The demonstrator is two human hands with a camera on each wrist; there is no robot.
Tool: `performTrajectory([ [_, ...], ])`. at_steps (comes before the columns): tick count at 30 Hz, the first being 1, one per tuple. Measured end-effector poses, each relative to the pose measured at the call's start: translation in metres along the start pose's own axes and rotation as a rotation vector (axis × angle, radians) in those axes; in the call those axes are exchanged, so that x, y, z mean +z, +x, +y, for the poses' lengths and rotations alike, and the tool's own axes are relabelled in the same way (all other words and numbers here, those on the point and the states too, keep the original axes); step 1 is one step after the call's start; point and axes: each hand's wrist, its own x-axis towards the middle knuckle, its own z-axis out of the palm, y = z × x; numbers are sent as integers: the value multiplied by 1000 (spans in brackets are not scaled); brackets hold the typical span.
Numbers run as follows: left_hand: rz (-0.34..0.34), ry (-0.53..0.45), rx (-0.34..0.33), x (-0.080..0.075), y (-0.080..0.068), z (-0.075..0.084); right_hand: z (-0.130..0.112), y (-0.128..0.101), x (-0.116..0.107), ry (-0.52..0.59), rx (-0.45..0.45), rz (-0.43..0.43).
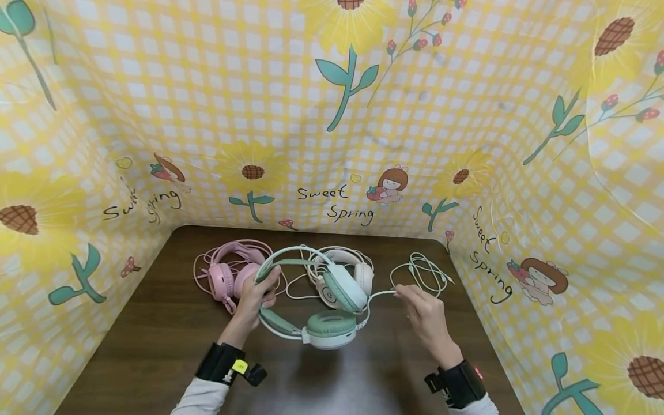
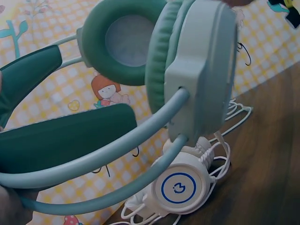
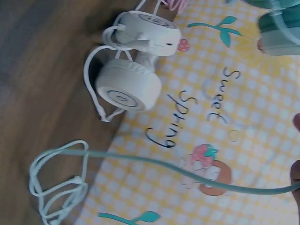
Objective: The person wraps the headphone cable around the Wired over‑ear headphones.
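Note:
Green headphones (image 1: 332, 324) hang tilted above the table, ear cups toward the right. My left hand (image 1: 255, 295) grips them by the headband, fingers curled round it. In the left wrist view the padded headband (image 2: 65, 136) and both ear cups (image 2: 201, 61) fill much of the picture. My right hand (image 1: 426, 314) pinches the pale green cable (image 1: 383, 293) a short way from the lower ear cup. From the pinch, the cable (image 3: 225, 186) runs on to a loose coil (image 1: 422, 272) lying on the table.
White headphones (image 1: 365, 278) lie on the table behind the green pair, partly hidden by it, their cable wound about them. Pink headphones (image 1: 222, 280) lie at the back left with their cable. A yellow checked cloth (image 1: 290, 127) walls the brown table (image 1: 150, 346) at the back and both sides.

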Motion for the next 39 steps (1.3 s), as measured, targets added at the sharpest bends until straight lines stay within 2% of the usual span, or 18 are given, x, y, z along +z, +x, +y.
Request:
performTrajectory([
  [3,102,47,-23,4,-1,-2,-9,11,-2,13,-123,27],
  [6,162,76,-33,7,0,-5,-20,23,1,9,-238,38],
  [11,195,106,-48,13,2,-11,-36,43,14,-24,-370,25],
  [16,221,128,-52,16,1,-14,-45,59,26,-67,-458,-57],
  [20,242,131,-67,18,1,-14,-51,67,33,-64,-466,-132],
  [28,179,162,-101,17,-4,-15,-51,70,35,-99,-396,-285],
  [32,159,167,-113,18,-5,-16,-48,69,37,-110,-350,-281],
  [36,118,201,-110,21,-3,-16,-47,76,46,-107,-361,-244],
  [39,92,219,-108,23,-3,-16,-45,82,51,-93,-344,-267],
])
